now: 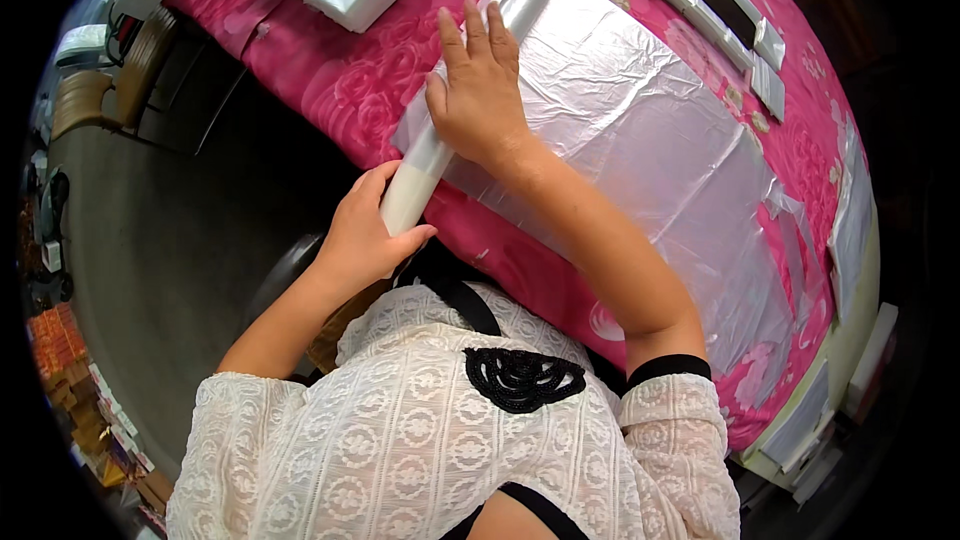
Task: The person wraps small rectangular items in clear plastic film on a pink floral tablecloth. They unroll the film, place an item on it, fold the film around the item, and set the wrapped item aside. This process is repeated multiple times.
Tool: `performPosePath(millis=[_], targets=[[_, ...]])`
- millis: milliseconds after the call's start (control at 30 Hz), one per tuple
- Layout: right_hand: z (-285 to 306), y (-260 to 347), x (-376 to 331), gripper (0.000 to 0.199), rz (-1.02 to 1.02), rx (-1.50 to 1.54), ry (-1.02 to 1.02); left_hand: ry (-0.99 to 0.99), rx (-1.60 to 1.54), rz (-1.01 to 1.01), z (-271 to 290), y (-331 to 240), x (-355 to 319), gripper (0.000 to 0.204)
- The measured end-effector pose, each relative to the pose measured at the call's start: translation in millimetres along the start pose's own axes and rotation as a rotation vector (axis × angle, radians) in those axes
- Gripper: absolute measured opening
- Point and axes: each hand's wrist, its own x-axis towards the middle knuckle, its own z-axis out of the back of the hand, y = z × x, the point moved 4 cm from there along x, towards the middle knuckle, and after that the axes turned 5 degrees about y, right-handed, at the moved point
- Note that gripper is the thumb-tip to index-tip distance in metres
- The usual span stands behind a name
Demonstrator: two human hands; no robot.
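Head view: the left hand (365, 235) wraps around the near end of a roll of clear plastic film (470, 90) at the frame's centre. The right hand (480, 90) lies open and flat across the roll, fingers spread. Unrolled film (650, 140) spreads right over the pink floral cloth (330, 80) covering the desk.

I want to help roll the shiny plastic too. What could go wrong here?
The roll of plastic lies close to the table's edge, so it might slip off; only the left hand grips its end. The right hand presses with flat fingers, so the roll could wind up crooked. The spread sheet looks wrinkled, so creases may get rolled in.
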Motion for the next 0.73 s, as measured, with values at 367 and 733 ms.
performPosePath(millis=[367, 733], targets=[[84, -22, -25, 0.057, -0.583, 1.485, -0.211, 0.681, -1.354, 0.210, -25, -47, -1, 0.076], [98, -28, -59, 0.060, -0.474, 1.873, -0.315, 1.106, -1.634, 0.178, -59, -75, -7, 0.057]])
